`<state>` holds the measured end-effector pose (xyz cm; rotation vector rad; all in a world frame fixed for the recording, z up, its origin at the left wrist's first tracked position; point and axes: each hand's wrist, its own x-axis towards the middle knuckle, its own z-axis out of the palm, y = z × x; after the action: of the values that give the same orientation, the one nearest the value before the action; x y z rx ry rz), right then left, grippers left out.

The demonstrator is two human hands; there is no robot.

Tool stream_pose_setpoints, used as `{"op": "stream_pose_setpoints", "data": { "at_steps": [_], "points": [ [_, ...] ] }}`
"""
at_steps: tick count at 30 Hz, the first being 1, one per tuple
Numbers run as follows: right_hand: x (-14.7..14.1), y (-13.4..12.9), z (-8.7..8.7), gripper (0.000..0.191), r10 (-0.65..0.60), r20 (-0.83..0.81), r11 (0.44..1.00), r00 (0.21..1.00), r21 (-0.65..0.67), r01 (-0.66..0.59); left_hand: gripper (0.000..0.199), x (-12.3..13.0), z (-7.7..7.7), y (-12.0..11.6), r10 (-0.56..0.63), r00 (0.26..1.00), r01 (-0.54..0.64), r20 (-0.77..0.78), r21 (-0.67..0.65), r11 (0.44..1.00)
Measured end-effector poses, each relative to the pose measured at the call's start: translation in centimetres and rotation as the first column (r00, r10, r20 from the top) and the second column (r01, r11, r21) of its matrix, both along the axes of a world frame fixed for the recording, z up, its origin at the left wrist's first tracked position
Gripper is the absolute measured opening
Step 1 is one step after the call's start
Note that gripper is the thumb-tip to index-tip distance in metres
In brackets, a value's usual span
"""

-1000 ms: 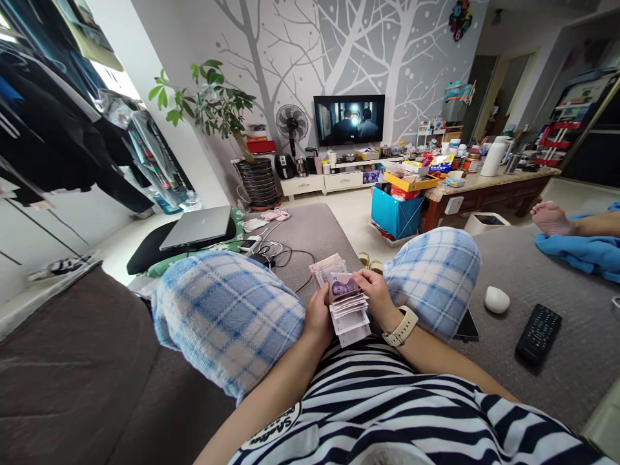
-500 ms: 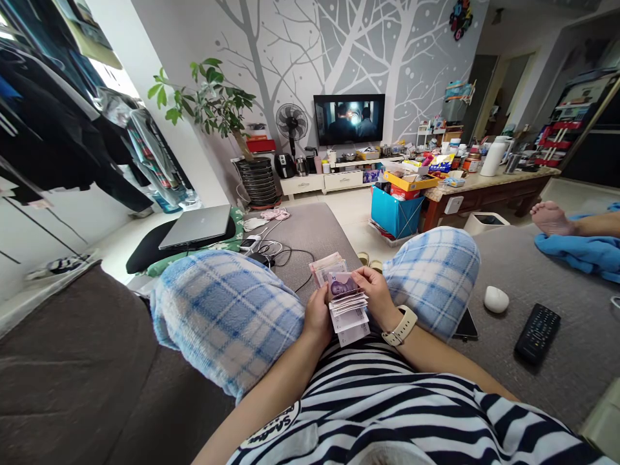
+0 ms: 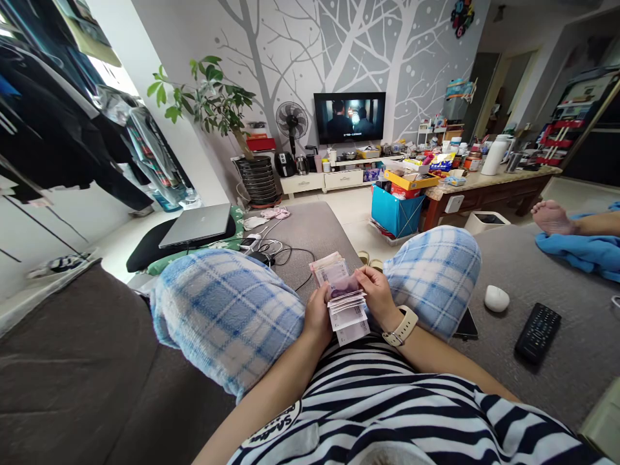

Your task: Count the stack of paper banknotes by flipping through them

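Notes [image 3: 349, 316]: fanned wad held over the lap, between the knees. Top one is purple, "5" and part of a portrait showing, surface bent. Below it, a tight run of pale edges, then two longer whitish ends stepped toward the shirt [image 3: 368, 394]. Pinkish and greyish notes stick out past the far side.

Left hand [image 3: 317, 313]: closed on the wad's left edge, thumb on top; fingers underneath hidden, can't tell their spread. Right hand [image 3: 378, 294]: thumb and forefinger pinched together on the top note's right end, other fingers curled. Watch [image 3: 403, 326] on that wrist.

Sofa [image 3: 314, 226]: cables [image 3: 278, 253] past the left knee, pink cloth [image 3: 275, 213] by the far edge. Right of the right knee: white case [image 3: 496, 298], remote [image 3: 537, 334]. Another person's foot [image 3: 552, 216] near the far right edge, by a blue cloth [image 3: 581, 252].

Beyond: blue bin [image 3: 397, 214] at the table's [image 3: 489, 186] left end; TV [image 3: 349, 118] on, at the wall.
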<state>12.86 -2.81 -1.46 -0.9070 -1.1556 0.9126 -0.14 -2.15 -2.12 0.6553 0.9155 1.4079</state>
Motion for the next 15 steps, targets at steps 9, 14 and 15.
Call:
{"op": "stream_pose_setpoints", "data": {
  "at_steps": [9,14,15],
  "points": [
    [-0.11,0.66,-0.55,0.036,-0.034,-0.052,0.997,0.998,-0.071,0.031,0.026,0.08,0.57,-0.61,-0.096,0.991,0.097,0.092,-0.010,0.995],
    [-0.04,0.83,-0.50,0.034,-0.031,0.016,0.995,0.999,-0.097,0.033,0.029,-0.03,0.40,-0.57,-0.095,0.991,0.098,0.089,-0.023,0.995],
    [-0.02,0.79,-0.42,0.033,-0.031,0.036,0.995,0.999,-0.098,0.035,0.029,-0.03,0.39,-0.53,-0.088,0.993,0.090,0.083,-0.028,0.996]
  ]
}}
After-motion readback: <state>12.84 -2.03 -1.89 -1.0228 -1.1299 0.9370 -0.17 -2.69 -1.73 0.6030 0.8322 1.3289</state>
